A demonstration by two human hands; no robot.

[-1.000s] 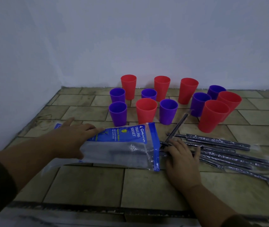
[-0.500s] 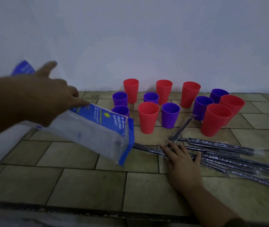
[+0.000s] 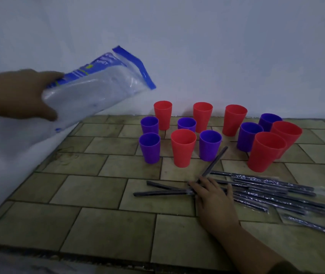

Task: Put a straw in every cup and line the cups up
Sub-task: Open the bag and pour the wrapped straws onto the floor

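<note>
The left hand (image 3: 17, 97) grasps a clear plastic bag (image 3: 96, 89) with blue edging; its print is too blurred to read now. Since half a second ago the bag has risen, its far end tipping upward. The right hand (image 3: 215, 198) lies flat, fingers spread, on the wrapped dark straws (image 3: 272, 190) scattered near right on the tiled floor (image 3: 98, 190). Red and purple cups (image 3: 183, 147) stand empty beyond, unaligned.

Left hand (image 3: 17, 97) grips plastic bag (image 3: 96, 88) aloft; right hand (image 3: 214, 198) flat on wrapped straws (image 3: 276, 194); cups (image 3: 183, 147) empty.
</note>
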